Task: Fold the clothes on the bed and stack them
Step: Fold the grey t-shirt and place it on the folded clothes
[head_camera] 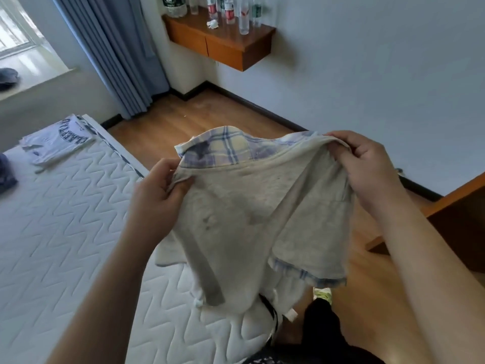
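Two hands grip shirt (252, 206), collar up, hanging lengthwise

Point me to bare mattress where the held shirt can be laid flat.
Free: the wide quilted mattress stretch left of the left hand, below the folded white T-shirt. Crowded: the far-left edge by the dark garment, and the near bed corner where the grey shirt, also gripped by the right hand, hangs.

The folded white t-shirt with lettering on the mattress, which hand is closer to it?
Left. The left hand grips the grey shirt on the side toward the folded white t-shirt, which lies farther left; the right hand grips the opposite shoulder, farther away.
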Motion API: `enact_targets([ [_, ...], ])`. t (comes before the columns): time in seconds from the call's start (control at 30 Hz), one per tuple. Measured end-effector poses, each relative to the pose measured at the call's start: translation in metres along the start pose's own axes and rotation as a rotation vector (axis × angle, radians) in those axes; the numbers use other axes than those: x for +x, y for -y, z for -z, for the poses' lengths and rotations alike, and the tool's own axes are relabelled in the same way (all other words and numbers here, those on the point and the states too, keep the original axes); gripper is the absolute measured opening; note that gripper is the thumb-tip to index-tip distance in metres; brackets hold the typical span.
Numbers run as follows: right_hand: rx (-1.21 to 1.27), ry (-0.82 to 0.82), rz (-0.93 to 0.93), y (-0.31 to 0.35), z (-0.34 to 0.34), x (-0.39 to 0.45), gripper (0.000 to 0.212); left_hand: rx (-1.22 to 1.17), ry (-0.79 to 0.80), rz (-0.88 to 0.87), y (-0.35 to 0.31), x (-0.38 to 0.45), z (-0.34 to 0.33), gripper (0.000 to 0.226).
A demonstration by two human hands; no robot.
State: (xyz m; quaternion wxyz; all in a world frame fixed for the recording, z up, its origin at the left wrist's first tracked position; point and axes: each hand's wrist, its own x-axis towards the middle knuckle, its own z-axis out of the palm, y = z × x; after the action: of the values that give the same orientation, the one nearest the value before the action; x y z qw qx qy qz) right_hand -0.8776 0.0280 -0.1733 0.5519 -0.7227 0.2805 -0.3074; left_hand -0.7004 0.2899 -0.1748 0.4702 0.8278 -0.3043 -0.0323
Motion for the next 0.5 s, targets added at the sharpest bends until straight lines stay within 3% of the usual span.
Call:
enact_targets([
  [0.33, 0.077, 0.262, -0.132, -0.067, 0.084, 0.181, 0.021, 0.113, 0.001, 0.159, -0.08, 0.113, -0.166, 0.033],
  [0.5, 0.08, 0.316, -0.199, -0.088, 0.122, 0.248, 0.018, 0.243, -0.083, 0.122, -0.091, 0.16, -0.215, 0.021],
])
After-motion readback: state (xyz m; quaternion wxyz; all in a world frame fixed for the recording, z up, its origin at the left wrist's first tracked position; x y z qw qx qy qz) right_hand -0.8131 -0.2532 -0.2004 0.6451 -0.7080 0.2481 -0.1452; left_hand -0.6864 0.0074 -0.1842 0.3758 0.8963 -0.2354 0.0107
